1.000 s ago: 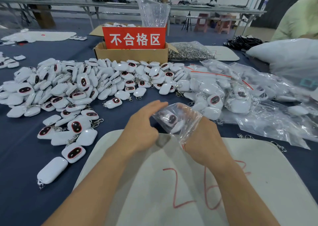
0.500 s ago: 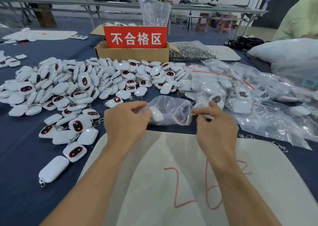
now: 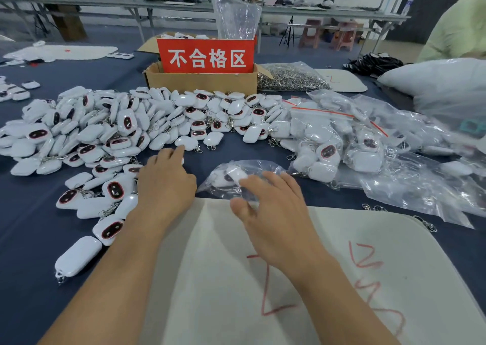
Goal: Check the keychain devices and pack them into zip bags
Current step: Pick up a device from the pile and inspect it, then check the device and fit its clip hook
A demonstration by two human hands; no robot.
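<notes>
Head view: the crinkled clear zip bag (image 3: 252,166), holding rounded white keychain devices (image 3: 228,178), lies on the blue cloth surface (image 3: 34,213) at the pale mat's (image 3: 394,239) edge. My right hand (image 3: 276,213) rests on it, fingers loosely spread. My left hand (image 3: 165,187), which was pinching the bag half a second ago, now reaches straight-fingered to the glossy loose pile (image 3: 92,134).

Keychain devices (image 3: 126,123) left of the left hand (image 3: 165,187): glossy white moulded plastic, dark shiny face panels, bright metal clasps (image 3: 60,277). Zip bag (image 3: 236,173) just beyond the right hand (image 3: 273,213): thin clear plastic film, crinkled, glinting. Worktop (image 3: 26,239): matt dark-blue cloth. Mat (image 3: 368,239) under both wrists: matt off-white, smooth. Box (image 3: 202,81) beyond the hands: dull brown cardboard.
</notes>
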